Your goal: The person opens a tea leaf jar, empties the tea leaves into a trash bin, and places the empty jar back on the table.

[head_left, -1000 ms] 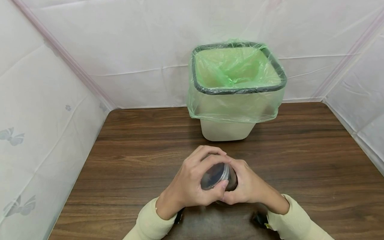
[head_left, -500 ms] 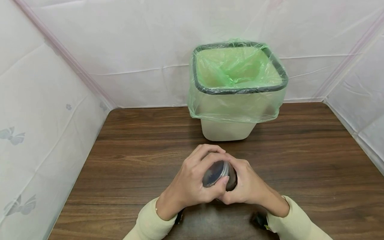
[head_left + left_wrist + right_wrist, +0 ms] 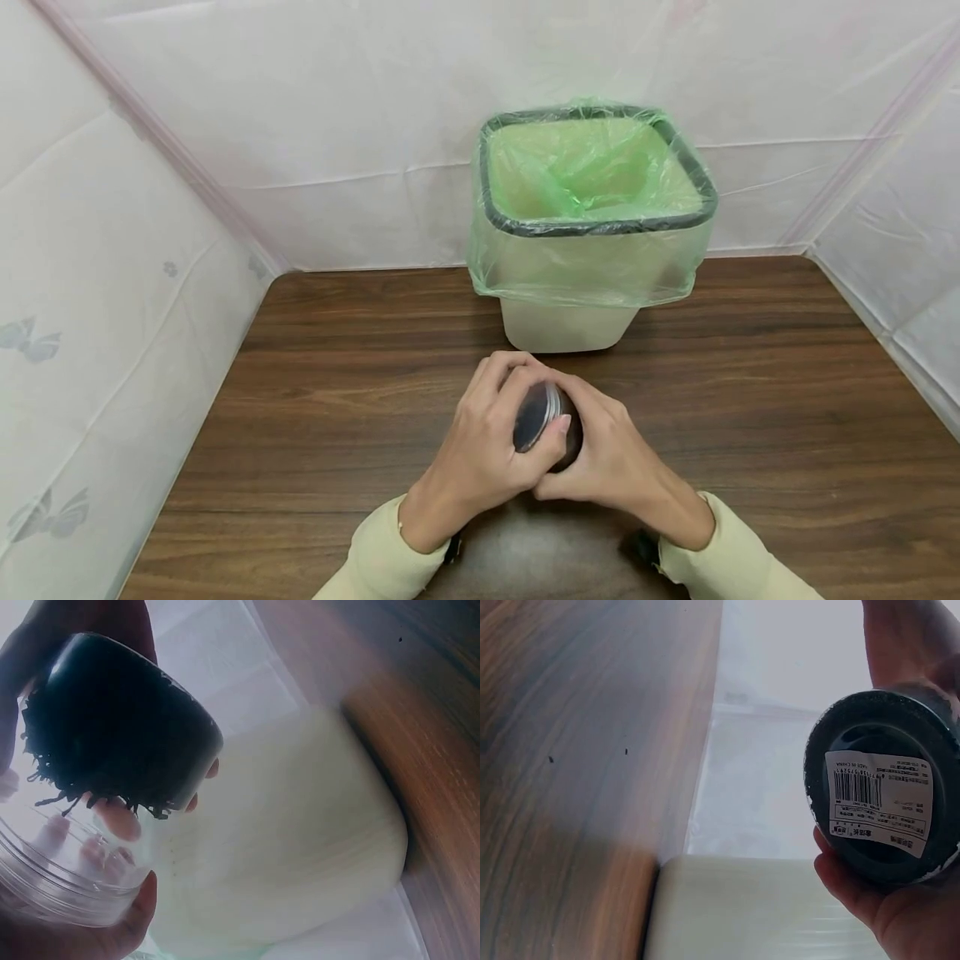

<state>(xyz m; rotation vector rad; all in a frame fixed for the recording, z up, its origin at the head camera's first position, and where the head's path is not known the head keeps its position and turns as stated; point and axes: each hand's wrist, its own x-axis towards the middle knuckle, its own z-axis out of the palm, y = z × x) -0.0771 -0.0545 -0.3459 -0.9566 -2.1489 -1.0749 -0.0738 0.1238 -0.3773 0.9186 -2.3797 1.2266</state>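
Both hands hold a clear jar (image 3: 572,435) on its side above the table, in the middle of the head view. My left hand (image 3: 483,437) curls round its clear, ridged lid end (image 3: 71,889). My right hand (image 3: 615,454) grips the base end, thumb below and fingers over the top. Dark stringy shreds (image 3: 112,727), of a kind I cannot tell, are packed toward the base in the left wrist view, with clear space toward the lid. A white barcode label (image 3: 881,799) is stuck on the round bottom in the right wrist view.
A pale bin (image 3: 570,325) with a dark rim (image 3: 600,227) and a green plastic liner (image 3: 600,179) stands behind the hands on the wood-grain table (image 3: 337,400). White sheeting (image 3: 337,125) encloses the back and sides. Tiny dark specks (image 3: 551,759) lie on the tabletop.
Both hands have shifted slightly away from the person and to the left, carrying the jar along. The jar's lid face shows narrower now. Both grips stay on it.
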